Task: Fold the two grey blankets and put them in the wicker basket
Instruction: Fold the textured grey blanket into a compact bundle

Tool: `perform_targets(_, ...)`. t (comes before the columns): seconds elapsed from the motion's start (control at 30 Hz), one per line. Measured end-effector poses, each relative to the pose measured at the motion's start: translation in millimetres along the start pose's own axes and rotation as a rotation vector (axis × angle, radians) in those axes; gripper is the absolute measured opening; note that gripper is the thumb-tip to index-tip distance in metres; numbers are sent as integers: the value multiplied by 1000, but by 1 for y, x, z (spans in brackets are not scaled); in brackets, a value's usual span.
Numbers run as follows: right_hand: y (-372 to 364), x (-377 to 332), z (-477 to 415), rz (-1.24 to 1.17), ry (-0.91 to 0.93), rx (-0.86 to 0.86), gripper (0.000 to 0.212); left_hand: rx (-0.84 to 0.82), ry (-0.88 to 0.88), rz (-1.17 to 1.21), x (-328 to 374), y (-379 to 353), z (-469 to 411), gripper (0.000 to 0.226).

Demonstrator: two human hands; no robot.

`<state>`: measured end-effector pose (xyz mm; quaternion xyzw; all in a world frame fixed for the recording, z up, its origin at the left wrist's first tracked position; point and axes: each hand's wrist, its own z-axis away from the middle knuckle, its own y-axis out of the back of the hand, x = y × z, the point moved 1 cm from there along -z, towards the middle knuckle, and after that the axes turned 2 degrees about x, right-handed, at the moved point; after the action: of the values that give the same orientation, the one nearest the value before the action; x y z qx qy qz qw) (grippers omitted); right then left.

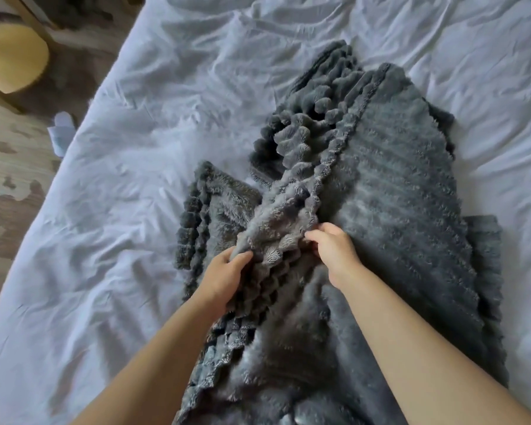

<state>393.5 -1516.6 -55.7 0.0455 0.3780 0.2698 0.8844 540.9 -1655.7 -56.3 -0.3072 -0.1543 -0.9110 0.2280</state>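
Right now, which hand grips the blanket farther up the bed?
The right hand: it pinches the bunched grey blanket farther up the white bed; the left hand holds the same bunch nearer the person.

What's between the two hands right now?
Head view: a bunched fold of the grey blanket fills the gap between the left hand and right hand; both grip it.

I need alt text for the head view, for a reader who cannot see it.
The left hand and right hand grip a bunched edge of a ribbed grey blanket lying rumpled on a white bed sheet. A yellow chair stands at upper left.
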Motion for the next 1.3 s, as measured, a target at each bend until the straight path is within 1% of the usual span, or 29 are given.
perform_targets(0.03, 6, -1, 7, -75, -10, -6, 12, 1, 11, 64, 3, 1, 3, 15)
perform_targets(0.1, 16, -2, 20, -350, -67, -49, 16, -40, 55, 222, 10, 1, 11, 18)
perform_targets(0.13, 20, -4, 27, -510, -112, -83, 15, -32, 75, 253, 14, 0, 15, 15)
perform_targets(0.17, 26, -6, 34, -639, -151, -111, 17, 7, 81, 223, 17, 0, 18, 10)
perform_targets(0.2, 31, -8, 40, -715, -180, -120, 23, 70, 64, 113, 19, -1, 21, 14)
perform_targets(0.23, 36, -10, 45, -751, -189, -109, 28, 154, 27, -60, 20, -1, 23, 23)
perform_targets(0.3, 44, -14, 57, -763, -165, -60, 31, 313, -138, -449, 22, -3, 30, 38)
perform_targets(0.33, 46, -15, 64, -753, -156, -38, 30, 357, -252, -609, 22, -7, 34, 41)
perform_targets(0.4, 50, -14, 75, -729, -172, -6, 28, 367, -449, -875, 22, -18, 37, 39)
perform_targets(0.43, 52, -12, 80, -728, -187, -16, 27, 335, -475, -986, 21, -24, 36, 41)
perform_targets(0.47, 53, -10, 84, -724, -202, -39, 27, 291, -448, -1077, 20, -29, 32, 47)
perform_targets(0.53, 57, -4, 89, -688, -205, -75, 32, 191, -291, -1192, 16, -33, 17, 58)
perform_targets(0.57, 61, 0, 91, -664, -192, -75, 34, 151, -207, -1209, 15, -32, 11, 56)
perform_targets(0.6, 65, 4, 92, -648, -177, -69, 33, 123, -146, -1212, 13, -30, 5, 50)
perform_targets(0.67, 73, 12, 97, -651, -150, -56, 27, 127, -122, -1215, 14, -25, 1, 33)
perform_targets(0.7, 78, 15, 101, -666, -133, -52, 24, 152, -153, -1207, 18, -23, 2, 29)
perform_targets(0.77, 87, 16, 112, -682, -105, -36, 23, 244, -286, -1104, 31, -22, 16, 23)
perform_targets(0.8, 90, 15, 118, -698, -95, -29, 23, 280, -361, -993, 39, -22, 27, 19)
perform_targets(0.83, 93, 13, 126, -726, -85, -20, 22, 280, -416, -847, 48, -22, 41, 20)
perform_targets(0.9, 96, 1, 144, -793, -57, 21, 18, 194, -416, -426, 67, -23, 77, 27)
perform_targets(0.97, 96, -21, 162, -849, -25, 71, 12, 51, -329, 59, 89, -23, 121, 29)
perform_targets(1.0, 96, -36, 172, -850, -3, 83, 10, -14, -289, 237, 100, -24, 142, 30)
perform_targets(1.03, 95, -53, 183, -828, 39, 76, 10, -64, -272, 332, 109, -24, 160, 31)
perform_targets(1.07, 92, -70, 194, -788, 104, 44, 10, -99, -284, 346, 116, -26, 176, 32)
perform_targets(1.13, 82, -101, 220, -666, 283, -68, 10, -154, -366, 290, 127, -32, 199, 34)
perform_targets(1.2, 69, -117, 245, -382, 467, -132, 16, -163, -468, 207, 135, -35, 217, 36)
perform_targets(1.27, 63, -123, 263, -92, 557, -153, 26, -132, -509, 127, 143, -31, 230, 47)
perform_targets(1.3, 65, -123, 269, -26, 544, -194, 29, -131, -506, 103, 144, -27, 232, 55)
